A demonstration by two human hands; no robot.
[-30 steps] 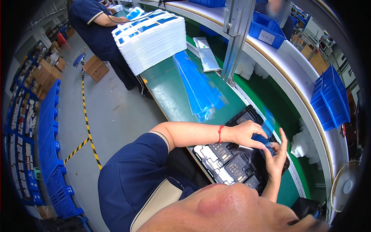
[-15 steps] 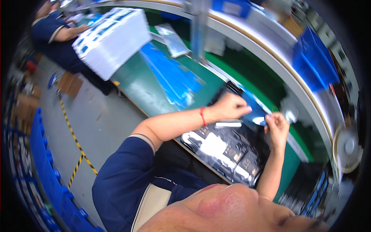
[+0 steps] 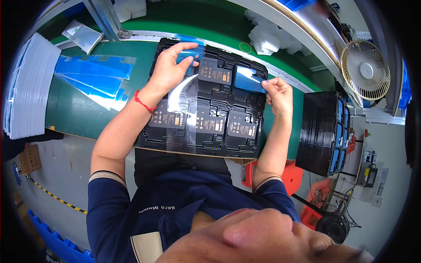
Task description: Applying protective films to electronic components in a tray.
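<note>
Both hands are now standing farther apart than half a second ago, and the view is facing further right. The left hand (image 3: 170, 69) is hovering over the far left of one black tray (image 3: 237, 150); the right hand (image 3: 280, 95) is holding one blue film piece (image 3: 246, 78) over the far right pocket. Its grip is clamping thumb against fingers on the film's right edge. The left grip is showing thumb and forefinger apart, though I cannot tell whether its curled fingers are pinching film.

Four black labelled packs (image 3: 215, 72) are showing: one in the far middle, three along the near row. One clear strip (image 3: 180, 133) is running across the tray to its near rim, with blue film showing at its far end; strip and left hand are covering the far left pocket.

One fan of blue sheets (image 3: 98, 79), overlapping too much for counting, is lying left of the tray. One white tray stack (image 3: 31, 83) is standing beyond it, one black tray stack (image 3: 319, 131) at the right. One clear bag (image 3: 83, 36) is lying far left, and one pale fan (image 3: 365, 70) is standing far right.

Green table (image 3: 68, 109) is carrying the tray; grey floor (image 3: 66, 168) is stretching below, with one red stool (image 3: 290, 177) showing near right.
</note>
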